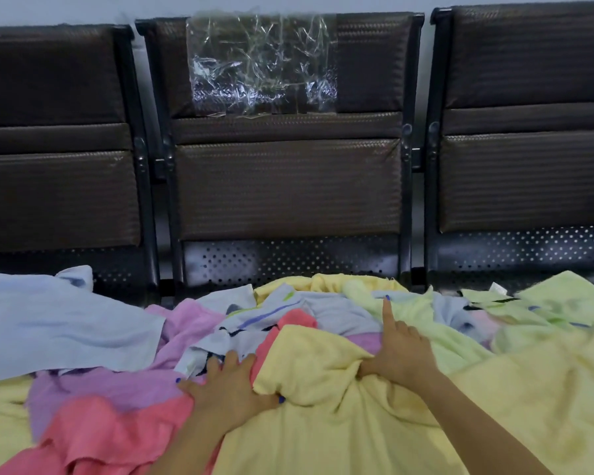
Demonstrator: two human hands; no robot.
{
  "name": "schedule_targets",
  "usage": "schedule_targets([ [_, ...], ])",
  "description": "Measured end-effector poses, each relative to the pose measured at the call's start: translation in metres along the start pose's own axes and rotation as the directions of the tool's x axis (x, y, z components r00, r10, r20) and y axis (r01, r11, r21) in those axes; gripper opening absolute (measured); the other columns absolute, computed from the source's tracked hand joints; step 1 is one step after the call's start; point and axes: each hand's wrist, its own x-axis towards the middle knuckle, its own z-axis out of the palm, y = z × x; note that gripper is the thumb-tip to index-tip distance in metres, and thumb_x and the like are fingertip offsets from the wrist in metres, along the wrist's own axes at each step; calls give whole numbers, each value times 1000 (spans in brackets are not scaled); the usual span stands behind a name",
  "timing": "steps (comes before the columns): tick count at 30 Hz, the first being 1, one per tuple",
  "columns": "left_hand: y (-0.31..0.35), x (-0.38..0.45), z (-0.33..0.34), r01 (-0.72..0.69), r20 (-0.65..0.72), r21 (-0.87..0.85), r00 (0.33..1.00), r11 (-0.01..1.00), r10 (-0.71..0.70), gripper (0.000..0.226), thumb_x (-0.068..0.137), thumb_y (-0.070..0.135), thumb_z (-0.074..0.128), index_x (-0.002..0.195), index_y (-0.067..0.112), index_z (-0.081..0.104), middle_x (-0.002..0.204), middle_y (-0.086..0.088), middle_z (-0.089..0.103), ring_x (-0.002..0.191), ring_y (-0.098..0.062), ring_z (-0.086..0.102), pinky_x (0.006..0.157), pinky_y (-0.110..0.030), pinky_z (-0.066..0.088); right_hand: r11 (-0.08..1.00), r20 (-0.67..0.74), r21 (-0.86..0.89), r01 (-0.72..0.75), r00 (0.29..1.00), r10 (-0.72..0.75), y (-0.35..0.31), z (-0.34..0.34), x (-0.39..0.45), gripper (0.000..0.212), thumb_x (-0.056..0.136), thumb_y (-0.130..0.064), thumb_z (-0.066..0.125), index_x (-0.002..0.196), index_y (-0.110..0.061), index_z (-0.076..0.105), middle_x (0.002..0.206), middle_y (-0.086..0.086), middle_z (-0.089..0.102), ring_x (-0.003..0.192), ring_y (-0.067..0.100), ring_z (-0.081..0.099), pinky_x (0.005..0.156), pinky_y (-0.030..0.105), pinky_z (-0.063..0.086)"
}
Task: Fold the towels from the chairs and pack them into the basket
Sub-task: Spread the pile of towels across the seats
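Head view: one wide-angle look down over a heap of towels spread across a row of chairs.
Chairs: three dark brown padded chairs (pixel 288 186) stand side by side against a pale wall, each with a black perforated metal panel under the back cushion.
Plastic film: a crinkled clear sheet (pixel 261 63) clings to the upper back of the middle chair.
Container: no basket shows in this view, so where it stands cannot be told; the chair seats alone bear the towels.
Yellow towel: a large pale yellow towel (pixel 340 423) lies on top at the near centre and right, bunched into a ridge between the two hands.
Left hand: the left hand (pixel 227 392) lies palm down with fingers spread and mostly straight, the fingertips on a white striped towel (pixel 254 323), the thumb against the yellow towel's edge; it presses rather than grips.
Right hand: the right hand (pixel 398 358) pinches a fold of the yellow towel with thumb and curled fingers, while its index finger points straight up away from the cloth.
Coral towel: a coral-pink towel (pixel 93 437) lies crumpled at the near left, under the left forearm.
Lilac towel: a lilac towel (pixel 110 385) lies beside the coral one.
Pale blue towel: a flat pale blue towel (pixel 55 323) covers the left seat.
Green towels: light green towels (pixel 546 303) lie rumpled on the right seat.
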Motion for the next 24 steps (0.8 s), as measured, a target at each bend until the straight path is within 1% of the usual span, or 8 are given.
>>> schedule_targets([
  [2,0,4,0,-20,18,-10,1000,1000,20,90,72,78,51,145,40,18,152,2,18,142,-29,9,104,-73,16,1000,30,13,-7,1000,7,2,-2,6,102,58,-68,70,138,-16,35,120,2,52,111,22,50,89,33,42],
  [4,2,3,0,-13,32,-33,999,999,14,86,74,74,53,145,40,19,152,1,19,142,-30,9,103,-73,16,1000,13,21,9,1000,-9,2,-2,4,69,57,-63,71,106,-19,53,101,-3,55,94,18,54,73,29,41],
  [7,6,-1,0,-26,22,-60,999,998,27,81,77,72,52,144,40,21,151,0,20,142,-30,9,103,-73,16,998,-22,55,28,999,-27,1,-3,-9,50,61,-54,70,92,-21,49,89,-6,52,83,16,51,66,28,38],
  [13,3,-23,8,-110,-22,49,994,993,111,73,88,60,46,149,44,8,155,-2,8,144,-35,3,105,-69,22,994,-22,47,97,995,-96,5,-8,-50,42,64,-49,69,81,-21,42,76,-10,43,78,16,49,56,27,34],
  [16,-10,-29,5,-137,-10,-26,990,990,137,85,73,70,47,147,42,15,144,-5,25,139,-33,19,107,-59,29,979,19,151,136,990,-140,4,-16,-63,42,62,-46,73,70,-25,37,74,-10,45,71,14,49,50,23,31],
  [18,0,-39,-9,-224,-133,-218,971,950,199,97,50,78,38,139,38,36,121,-3,45,126,-32,40,103,-45,37,952,-10,288,108,994,-110,15,-41,-69,36,61,-41,75,73,-24,47,75,-9,53,69,12,52,53,24,35],
  [20,23,-43,-41,-331,-286,-340,928,880,239,83,44,74,38,115,34,53,106,3,55,112,-27,52,96,-37,43,908,-57,412,69,997,-50,30,-80,-67,39,54,-41,75,84,-20,61,82,-6,64,77,15,60,62,29,47],
  [24,107,-51,-136,-583,-548,-406,772,704,323,75,49,65,62,113,28,61,110,-3,66,108,-25,62,90,-43,51,734,-266,668,118,960,88,77,-186,-76,42,53,-31,78,91,-16,71,90,1,72,86,20,67,79,39,56],
])
